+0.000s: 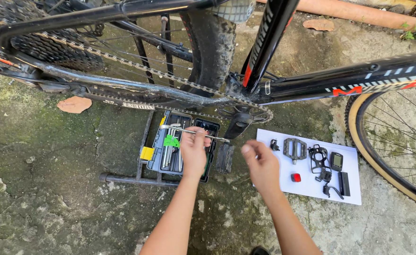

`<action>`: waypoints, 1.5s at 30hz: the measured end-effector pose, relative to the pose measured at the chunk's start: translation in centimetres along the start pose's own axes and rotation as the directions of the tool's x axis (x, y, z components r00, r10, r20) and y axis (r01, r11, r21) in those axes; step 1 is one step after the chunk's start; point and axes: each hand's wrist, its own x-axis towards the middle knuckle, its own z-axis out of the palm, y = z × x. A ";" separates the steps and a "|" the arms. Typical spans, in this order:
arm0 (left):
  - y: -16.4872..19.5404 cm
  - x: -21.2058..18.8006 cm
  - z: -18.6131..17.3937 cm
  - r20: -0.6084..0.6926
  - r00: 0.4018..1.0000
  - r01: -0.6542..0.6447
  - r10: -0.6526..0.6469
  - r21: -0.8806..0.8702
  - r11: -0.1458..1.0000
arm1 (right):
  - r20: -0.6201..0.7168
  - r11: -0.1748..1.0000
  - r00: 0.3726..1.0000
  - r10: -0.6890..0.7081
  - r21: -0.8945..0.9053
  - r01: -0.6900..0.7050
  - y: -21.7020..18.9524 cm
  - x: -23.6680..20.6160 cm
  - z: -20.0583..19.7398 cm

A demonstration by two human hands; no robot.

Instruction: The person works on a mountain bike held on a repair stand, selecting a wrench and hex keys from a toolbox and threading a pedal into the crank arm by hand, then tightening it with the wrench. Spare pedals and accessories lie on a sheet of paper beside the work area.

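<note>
**A:** What does the left hand have?

**B:** Its fingers are closed round a long thin metal tool, likely a hex key or slim wrench. The tool lies almost level across the top of the fist, one end sticking out past the thumb side toward the crank arm, the other reaching back over the open tool case. Held crosswise like that, it looks freshly lifted from the case, which sits directly under the knuckles.

**A:** And the right hand?

**B:** Empty as far as I can see. The fingers are loosely curled with the thumb raised, gripping nothing, hanging just beside the tool's free tip and near the edge of the white sheet.

**A:** Why the sheet?

**B:** I judge it keeps removed parts clean and easy to find. Beyond the right fingers lie a flat black pedal, a black bottle cage, a small cycle computer, a red reflector and a few small black pieces I can't identify.

**A:** Anything in the way?

**B:** The bicycle frame crosses above both hands, with the chain and chainring just ahead of the fingertips. A second pedal sits between the two hands on the mossy concrete, and the metal stand runs under the left wrist. The front wheel closes off the far side of the sheet.
</note>
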 end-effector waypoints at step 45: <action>1.3 -4.1 4.6 0.474 0.840 -0.537 0.264 0.654 0.533 | 0.008 0.828 0.856 -0.517 -0.247 0.503 -4.5 1.6 -0.4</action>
